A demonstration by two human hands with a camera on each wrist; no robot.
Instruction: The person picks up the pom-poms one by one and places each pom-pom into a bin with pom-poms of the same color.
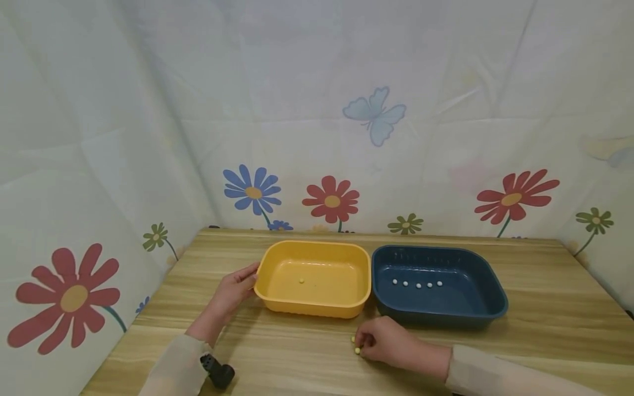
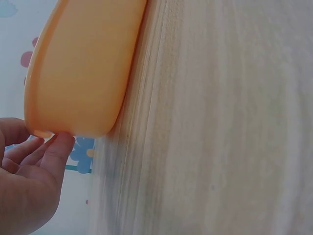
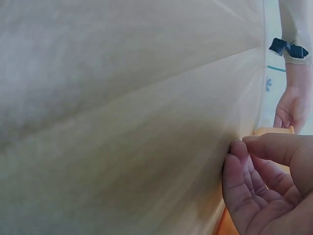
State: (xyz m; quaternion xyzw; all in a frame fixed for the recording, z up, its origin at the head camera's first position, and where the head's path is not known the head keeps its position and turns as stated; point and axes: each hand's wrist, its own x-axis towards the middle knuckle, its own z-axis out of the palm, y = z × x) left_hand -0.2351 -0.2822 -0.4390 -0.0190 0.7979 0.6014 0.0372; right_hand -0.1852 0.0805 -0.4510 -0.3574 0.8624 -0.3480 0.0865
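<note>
My left hand [image 1: 236, 289] holds the left end of a yellow plastic basin [image 1: 312, 311], thumb at the rim and the other fingers against the outer wall, as the left wrist view shows. One small yellow bead [image 1: 301, 281] lies inside it. In front of the basins, my right hand [image 1: 388, 342] is low over the table, fingers curled, pinching a small yellow bead [image 1: 358, 351] at the fingertips. Another yellow bead [image 1: 353, 339] is just beside those fingers. In the right wrist view the fingers hide both. A dark blue basin [image 1: 441, 318] contains several white beads [image 1: 418, 285] in a row.
Both basins stand side by side on a wood-grain table [image 1: 282, 357]. Behind and left of it hangs a white curtain [image 1: 277, 110] printed with flowers and a butterfly. A black device [image 1: 218, 372] is strapped at the left wrist.
</note>
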